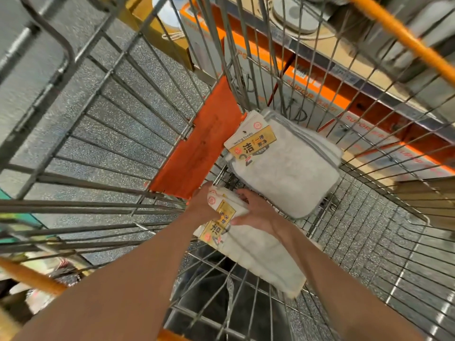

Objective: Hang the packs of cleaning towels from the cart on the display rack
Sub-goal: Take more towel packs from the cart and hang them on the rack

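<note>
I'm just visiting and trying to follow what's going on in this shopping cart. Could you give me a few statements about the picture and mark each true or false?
1. Both hands, the left hand and the right hand, hold a stack of white towel packs with yellow labels. True.
2. The metal wire cart has a blue plastic flap. False: the plastic flap is orange.
3. Another white towel pack lies inside the cart, beyond the hands. True.
4. The held packs already hang on a display rack. False: they are still in the cart.
5. The person wears long sleeves. False: both forearms are bare.
</note>
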`<state>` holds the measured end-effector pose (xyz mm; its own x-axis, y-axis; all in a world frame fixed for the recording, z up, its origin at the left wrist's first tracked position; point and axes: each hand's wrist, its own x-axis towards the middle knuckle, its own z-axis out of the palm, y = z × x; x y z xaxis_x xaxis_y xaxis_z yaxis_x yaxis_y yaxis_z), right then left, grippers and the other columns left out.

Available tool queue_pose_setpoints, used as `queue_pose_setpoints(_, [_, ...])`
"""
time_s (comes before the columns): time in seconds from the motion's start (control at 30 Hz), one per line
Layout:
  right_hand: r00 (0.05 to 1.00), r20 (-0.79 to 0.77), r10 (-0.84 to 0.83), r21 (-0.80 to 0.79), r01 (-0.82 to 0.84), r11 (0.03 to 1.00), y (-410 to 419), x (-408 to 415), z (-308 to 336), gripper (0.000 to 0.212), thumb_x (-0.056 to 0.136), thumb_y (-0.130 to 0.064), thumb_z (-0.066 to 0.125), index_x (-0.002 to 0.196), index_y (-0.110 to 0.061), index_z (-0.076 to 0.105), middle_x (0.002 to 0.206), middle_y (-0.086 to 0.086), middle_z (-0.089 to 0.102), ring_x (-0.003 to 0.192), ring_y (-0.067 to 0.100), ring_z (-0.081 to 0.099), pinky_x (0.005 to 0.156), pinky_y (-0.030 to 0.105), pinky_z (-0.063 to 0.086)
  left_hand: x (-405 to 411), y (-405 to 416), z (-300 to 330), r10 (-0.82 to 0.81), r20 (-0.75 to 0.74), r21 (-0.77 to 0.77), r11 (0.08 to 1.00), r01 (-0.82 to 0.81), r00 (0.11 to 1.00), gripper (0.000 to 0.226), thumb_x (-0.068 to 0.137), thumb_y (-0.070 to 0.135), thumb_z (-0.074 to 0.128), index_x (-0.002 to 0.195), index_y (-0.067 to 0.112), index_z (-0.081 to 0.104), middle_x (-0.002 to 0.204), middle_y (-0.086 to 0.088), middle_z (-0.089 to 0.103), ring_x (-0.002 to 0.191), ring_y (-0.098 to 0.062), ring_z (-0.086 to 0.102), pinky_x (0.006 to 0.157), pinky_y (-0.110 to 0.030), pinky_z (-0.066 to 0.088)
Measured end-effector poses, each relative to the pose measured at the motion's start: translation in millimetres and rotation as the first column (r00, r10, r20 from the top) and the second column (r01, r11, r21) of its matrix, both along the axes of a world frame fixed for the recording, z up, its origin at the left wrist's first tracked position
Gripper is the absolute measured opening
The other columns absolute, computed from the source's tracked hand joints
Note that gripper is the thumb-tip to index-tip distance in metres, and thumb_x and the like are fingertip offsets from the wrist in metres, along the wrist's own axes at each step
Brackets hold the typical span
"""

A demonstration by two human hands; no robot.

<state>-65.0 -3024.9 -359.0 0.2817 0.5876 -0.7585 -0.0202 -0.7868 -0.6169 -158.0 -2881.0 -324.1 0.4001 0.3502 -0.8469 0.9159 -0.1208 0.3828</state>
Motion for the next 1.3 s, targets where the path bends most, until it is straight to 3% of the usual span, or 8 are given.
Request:
queue_pose_setpoints(0.13, [0.984,0.089,0.153,-0.049,-0.150,0.988,1,0,4,0.099,0.067,-0.038,0.081,0.147,-0.024,0.025,0.150,0.006,0.028,0.138,0.024,0.026,0.111,0.033,0.026,1,-1,1,-0.011,-0.011,0.002,1.000,0.012,1.000,0.104,0.071,-0.009,0.074,0.152,0.026,0.019,0.155,-0.012,0.021,0.140,-0.031,0.028,0.107,-0.039,0.037])
queue_pose_setpoints(0.27, [0.954,0.110,0.280,-0.095,-0.271,0.958,5,-1,8,0.093,0.069,-0.043,0.079,0.145,-0.019,0.031,0.150,0.009,0.029,0.136,0.024,0.031,0.110,0.032,0.030,-1,-2,1,-0.012,-0.005,0.026,1.000,0.012,1.000,0.103,0.071,-0.012,0.073,0.152,0.026,0.021,0.151,-0.010,0.022,0.138,-0.030,0.029,0.106,-0.038,0.036])
queue_pose_setpoints(0.37, [0.955,0.117,0.272,-0.088,-0.263,0.961,6,-1,11,0.092,0.070,-0.040,0.079,0.145,-0.020,0.030,0.149,0.009,0.029,0.135,0.026,0.033,0.109,0.035,0.032,-1,-2,1,-0.022,-0.015,0.046,0.999,0.023,1.000,0.102,0.070,-0.013,0.072,0.150,0.026,0.023,0.147,-0.008,0.018,0.136,-0.029,0.030,0.102,-0.033,0.037])
queue_pose_setpoints(0.5, [0.988,0.091,0.125,-0.044,-0.122,0.992,5,-5,15,0.095,0.065,-0.034,0.083,0.143,-0.022,0.029,0.139,0.007,0.040,0.126,0.025,0.045,0.104,0.038,0.039,-2,-3,1,-0.036,-0.037,0.046,0.998,0.037,0.999,0.105,0.069,-0.011,0.074,0.151,0.029,0.022,0.147,-0.006,0.014,0.139,-0.031,0.025,0.109,-0.039,0.037])
queue_pose_setpoints(0.67, [0.981,0.106,0.164,-0.088,-0.155,0.984,4,-5,16,0.108,0.065,-0.042,0.082,0.149,-0.026,0.016,0.150,0.012,0.023,0.135,0.030,0.033,0.110,0.042,0.032,0,-5,4,-0.054,-0.052,0.040,0.998,0.056,0.997,0.106,0.070,-0.010,0.075,0.151,0.031,0.020,0.150,-0.005,0.009,0.142,-0.030,0.020,0.109,-0.039,0.035])
queue_pose_setpoints(0.77, [0.979,0.085,0.187,-0.105,-0.178,0.978,8,-3,18,0.112,0.064,-0.040,0.084,0.150,-0.018,0.016,0.147,0.010,0.035,0.134,0.027,0.036,0.109,0.041,0.033,0,-5,6,-0.076,-0.074,0.043,0.996,0.079,0.994,0.107,0.071,-0.010,0.075,0.151,0.032,0.018,0.151,-0.005,0.007,0.143,-0.031,0.017,0.111,-0.040,0.034])
queue_pose_setpoints(1.03, [0.976,0.111,0.188,-0.090,-0.178,0.980,10,-8,21,0.090,0.066,-0.038,0.082,0.140,-0.020,0.037,0.139,0.007,0.044,0.128,0.025,0.042,0.107,0.041,0.036,-1,-6,8,-0.108,-0.114,0.050,0.992,0.114,0.988,0.110,0.070,-0.010,0.076,0.152,0.032,0.015,0.150,-0.007,0.007,0.143,-0.033,0.022,0.112,-0.040,0.034])
queue_pose_setpoints(1.3, [0.974,0.164,0.157,-0.069,-0.147,0.987,6,-12,21,0.084,0.064,-0.039,0.082,0.135,-0.025,0.040,0.132,0.004,0.049,0.124,0.024,0.043,0.106,0.045,0.035,-1,-4,7,-0.110,-0.131,0.067,0.991,0.119,0.985,0.101,0.066,-0.010,0.078,0.147,0.023,0.027,0.141,-0.009,0.014,0.134,-0.033,0.034,0.111,-0.037,0.036])
